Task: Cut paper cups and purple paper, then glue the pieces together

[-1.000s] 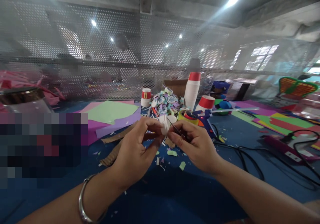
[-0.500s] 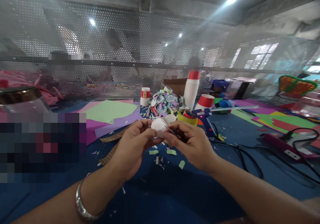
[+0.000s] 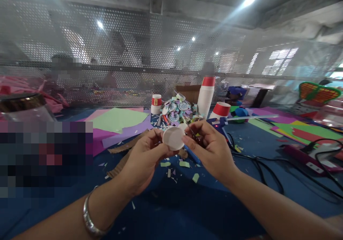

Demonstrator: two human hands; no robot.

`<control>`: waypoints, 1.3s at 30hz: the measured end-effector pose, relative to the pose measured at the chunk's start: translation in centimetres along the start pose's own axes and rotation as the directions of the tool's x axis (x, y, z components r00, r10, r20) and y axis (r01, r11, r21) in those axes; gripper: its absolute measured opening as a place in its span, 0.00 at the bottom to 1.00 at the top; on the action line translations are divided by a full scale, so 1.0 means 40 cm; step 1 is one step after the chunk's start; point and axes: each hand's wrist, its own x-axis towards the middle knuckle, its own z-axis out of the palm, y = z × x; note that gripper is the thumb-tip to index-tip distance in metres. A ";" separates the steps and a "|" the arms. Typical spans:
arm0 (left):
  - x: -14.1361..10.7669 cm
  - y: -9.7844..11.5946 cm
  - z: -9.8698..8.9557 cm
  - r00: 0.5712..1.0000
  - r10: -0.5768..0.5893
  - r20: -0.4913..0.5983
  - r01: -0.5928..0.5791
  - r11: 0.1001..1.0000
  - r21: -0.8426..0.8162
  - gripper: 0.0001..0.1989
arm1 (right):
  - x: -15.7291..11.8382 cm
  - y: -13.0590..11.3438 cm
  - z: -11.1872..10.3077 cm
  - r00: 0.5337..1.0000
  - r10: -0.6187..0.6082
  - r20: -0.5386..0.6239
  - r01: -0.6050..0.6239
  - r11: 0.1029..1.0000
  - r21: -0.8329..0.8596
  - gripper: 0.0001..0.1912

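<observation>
Between the thumb and fingers of my left hand (image 3: pixel 146 156) is a round white paper cup base (image 3: pixel 173 138) with a low rim, its hollow side facing me. My right hand (image 3: pixel 210 147) is closed on a thin dark tool (image 3: pixel 193 133) that looks metallic; most of it is hidden by the fingers. The right thumb tip is at the right edge of the cup base. A blue strip-like thing (image 3: pixel 192 154) shows below the right fingers. Behind the hands is a heap of decorated paper discs (image 3: pixel 174 111), with a white round piece partly covered by the cup base.
A tall stack of paper cups (image 3: pixel 205 100) and an upturned red-and-white cup (image 3: pixel 221 109) stand behind. A blue glue gun (image 3: pixel 218 125) with a lit red light lies right, near black cables and a purple power strip (image 3: pixel 311 157). Coloured paper sheets (image 3: pixel 120 120) lie left; paper scraps litter the table.
The white cup base has been turned so its hollow side faces me. My right hand has shifted slightly right and up, uncovering the dark tool and the blue strip.
</observation>
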 end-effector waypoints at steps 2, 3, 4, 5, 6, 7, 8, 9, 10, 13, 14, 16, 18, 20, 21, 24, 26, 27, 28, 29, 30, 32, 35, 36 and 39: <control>0.000 -0.001 0.002 1.000 -0.003 -0.005 0.003 1.000 -0.001 0.10 | 0.000 -0.002 -0.001 1.000 0.015 0.009 -0.015 1.000 -0.003 0.10; -0.001 0.000 0.003 1.000 -0.004 -0.006 0.004 1.000 -0.005 0.11 | 0.001 -0.002 -0.002 0.999 0.024 0.021 -0.024 1.000 0.001 0.10; -0.003 0.001 0.006 1.000 -0.007 -0.003 0.007 1.000 -0.005 0.11 | 0.001 -0.003 -0.003 0.999 0.033 0.034 -0.033 0.999 0.008 0.10; -0.004 0.002 0.008 1.000 -0.012 0.006 0.012 1.000 0.002 0.11 | 0.001 -0.004 -0.004 0.998 0.038 0.045 -0.039 0.999 0.015 0.10; -0.006 0.003 0.011 1.000 -0.017 0.018 0.017 1.000 0.014 0.11 | 0.002 -0.004 -0.005 0.998 0.040 0.053 -0.041 0.999 0.020 0.10; -0.007 0.004 0.013 0.999 -0.024 0.032 0.023 0.999 0.029 0.11 | 0.002 -0.005 -0.006 0.998 0.038 0.058 -0.039 0.999 0.026 0.10; -0.008 0.004 0.014 0.999 -0.030 0.042 0.029 0.999 0.043 0.12 | 0.002 -0.005 -0.007 0.997 0.036 0.064 -0.038 0.999 0.031 0.10; -0.008 0.004 0.014 0.998 -0.035 0.052 0.032 0.998 0.060 0.12 | 0.001 -0.005 -0.008 0.997 0.037 0.072 -0.039 0.999 0.034 0.10; -0.008 0.003 0.013 0.998 -0.034 0.058 0.029 0.996 0.078 0.12 | 0.001 -0.005 -0.010 0.996 0.037 0.084 -0.041 0.998 0.041 0.10; -0.002 -0.003 0.000 0.996 0.029 0.083 -0.044 0.983 0.180 0.13 | 0.000 -0.005 -0.013 0.988 0.031 0.148 -0.040 0.997 0.059 0.10; -0.001 -0.004 -0.006 0.993 0.066 0.099 -0.087 0.971 0.225 0.13 | 0.000 -0.005 -0.014 0.985 0.027 0.169 -0.038 0.997 0.063 0.09; 0.002 -0.002 -0.019 0.981 0.130 0.144 -0.170 0.935 0.312 0.12 | 0.000 -0.004 -0.015 0.982 0.015 0.190 -0.028 0.997 0.067 0.09; 0.002 0.007 -0.028 0.965 0.159 0.207 -0.228 0.898 0.377 0.10 | 0.000 -0.004 -0.017 0.981 0.000 0.193 -0.014 0.997 0.070 0.08; 0.000 0.023 -0.033 0.950 0.157 0.271 -0.262 0.872 0.414 0.08 | 0.000 -0.005 -0.018 0.980 -0.011 0.200 -0.005 0.997 0.077 0.08; 0.000 0.032 -0.035 0.943 0.153 0.297 -0.271 0.869 0.413 0.07 | 0.000 -0.007 -0.018 0.978 -0.012 0.207 -0.004 0.997 0.081 0.08; 0.003 0.058 -0.040 0.927 0.098 0.361 -0.237 0.900 0.365 0.06 | 0.001 -0.009 -0.021 0.974 -0.017 0.225 -0.002 0.996 0.085 0.08; 0.008 0.068 -0.046 0.921 0.032 0.387 -0.185 0.913 0.365 0.06 | 0.003 -0.008 -0.023 0.972 -0.027 0.235 0.008 0.997 0.081 0.07; 0.010 0.070 -0.049 0.920 0.007 0.392 -0.171 0.907 0.386 0.06 | 0.004 -0.006 -0.024 0.971 -0.032 0.239 0.013 0.997 0.081 0.07; 0.011 0.071 -0.051 0.920 -0.006 0.392 -0.170 0.895 0.413 0.06 | 0.005 -0.005 -0.025 0.969 -0.036 0.245 0.017 0.997 0.080 0.07; 0.012 0.071 -0.052 0.921 -0.001 0.389 -0.185 0.880 0.438 0.07 | 0.006 -0.003 -0.026 0.968 -0.039 0.249 0.020 0.997 0.078 0.07; 0.012 0.069 -0.052 0.923 0.024 0.384 -0.215 0.861 0.462 0.07 | 0.007 -0.001 -0.027 0.967 -0.040 0.252 0.022 0.997 0.074 0.08; 0.009 0.062 -0.050 0.927 0.118 0.355 -0.300 0.801 0.517 0.07 | 0.007 -0.001 -0.029 0.970 -0.045 0.238 0.032 0.998 0.058 0.08; 0.003 0.049 -0.048 0.905 0.309 0.291 -0.424 0.615 0.665 0.08 | 0.006 -0.005 -0.030 0.983 -0.064 0.170 0.062 0.998 0.022 0.12; 0.002 0.045 -0.049 0.886 0.373 0.277 -0.450 0.540 0.711 0.08 | 0.004 -0.007 -0.030 0.987 -0.068 0.143 0.068 0.998 0.007 0.14; 0.002 0.035 -0.053 0.820 0.513 0.253 -0.486 0.392 0.781 0.06 | -0.002 -0.013 -0.028 0.993 -0.046 0.107 0.047 0.999 -0.012 0.14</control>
